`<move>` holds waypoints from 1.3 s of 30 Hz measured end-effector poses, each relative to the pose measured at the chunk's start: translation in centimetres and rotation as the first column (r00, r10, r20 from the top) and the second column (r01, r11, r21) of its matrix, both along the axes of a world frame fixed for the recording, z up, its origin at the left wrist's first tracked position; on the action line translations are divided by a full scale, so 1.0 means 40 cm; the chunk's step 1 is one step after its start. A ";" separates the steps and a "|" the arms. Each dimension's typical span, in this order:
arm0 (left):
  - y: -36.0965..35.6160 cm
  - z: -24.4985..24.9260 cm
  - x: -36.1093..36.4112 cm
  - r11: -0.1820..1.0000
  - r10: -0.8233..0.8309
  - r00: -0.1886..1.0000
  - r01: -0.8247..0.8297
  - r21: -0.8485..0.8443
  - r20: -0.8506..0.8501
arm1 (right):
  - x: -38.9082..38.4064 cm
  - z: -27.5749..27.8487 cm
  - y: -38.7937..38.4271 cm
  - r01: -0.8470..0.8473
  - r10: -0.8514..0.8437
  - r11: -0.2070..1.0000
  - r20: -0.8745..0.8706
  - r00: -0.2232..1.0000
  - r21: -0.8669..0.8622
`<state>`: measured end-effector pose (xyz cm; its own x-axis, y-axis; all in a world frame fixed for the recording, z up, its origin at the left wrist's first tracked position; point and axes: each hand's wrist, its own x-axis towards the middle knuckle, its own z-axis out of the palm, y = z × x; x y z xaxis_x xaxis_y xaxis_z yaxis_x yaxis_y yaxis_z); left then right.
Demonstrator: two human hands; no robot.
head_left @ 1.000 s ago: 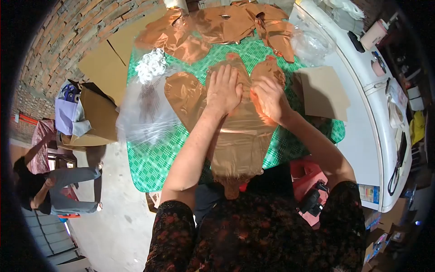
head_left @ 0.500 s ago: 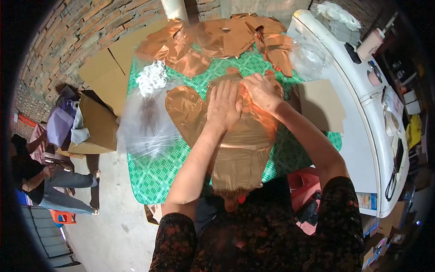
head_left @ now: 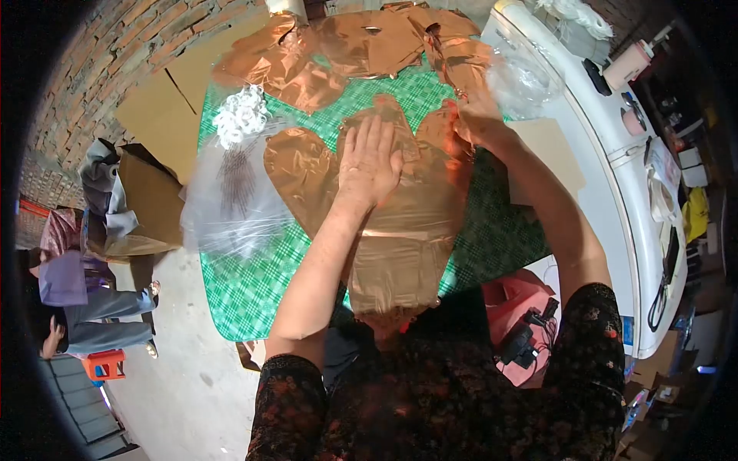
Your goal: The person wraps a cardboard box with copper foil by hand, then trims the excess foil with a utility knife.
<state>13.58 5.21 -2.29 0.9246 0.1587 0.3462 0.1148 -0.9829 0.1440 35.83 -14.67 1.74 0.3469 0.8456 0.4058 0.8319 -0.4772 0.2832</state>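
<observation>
A flat copper-coloured foil balloon (head_left: 407,230) with rounded lobes lies spread on a green checked tablecloth (head_left: 246,300). My left hand (head_left: 369,165) rests palm down on its upper middle, fingers stretched out. At the upper right lobe, my right hand (head_left: 483,121) has its fingers bent around the edge of the foil; the fingertips are partly hidden. More copper foil balloons (head_left: 377,50) lie crumpled along the far side of the table. To the left are a clear plastic bag (head_left: 231,200) and a bunch of white curly strips (head_left: 241,115).
A white fridge-like cabinet (head_left: 592,184) lies along the right side, with a cardboard sheet (head_left: 542,161) at the table's edge. Left stand an open cardboard box (head_left: 146,200) and an orange stool (head_left: 104,365). Another person (head_left: 100,315) holds a purple bag there. A pink seat (head_left: 507,307) carries black adapters.
My right hand has moved right, from the middle of the foil to the right lobe's edge. My left hand stays flat on the balloon. The other person's purple bag has moved down.
</observation>
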 end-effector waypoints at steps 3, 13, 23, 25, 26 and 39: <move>-0.002 0.009 -0.002 1.000 0.000 1.000 0.000 -0.007 -0.017 | 0.020 -0.024 0.006 0.055 -0.055 0.998 -0.003 0.998 -0.005; 0.000 0.003 0.001 1.000 0.005 1.000 -0.006 -0.011 -0.028 | -0.034 0.176 0.047 0.140 -0.110 0.990 -0.648 0.754 -0.006; 0.001 0.002 -0.006 0.999 -0.025 0.999 0.026 -0.034 0.039 | -0.141 0.169 0.156 0.381 0.306 0.864 -0.944 0.125 0.330; 0.004 -0.007 -0.007 0.999 -0.033 0.998 0.034 -0.014 0.051 | -0.178 0.124 0.175 0.390 0.503 0.800 -0.864 -0.020 0.457; 0.009 -0.012 -0.007 0.997 -0.042 0.996 0.047 -0.065 0.078 | -0.198 0.105 0.185 0.405 0.591 0.757 -0.802 -0.091 0.512; -0.011 0.081 -0.028 0.989 -0.107 0.989 0.116 -0.095 0.101 | -0.254 -0.054 -0.018 0.047 0.275 0.822 -0.467 0.840 0.568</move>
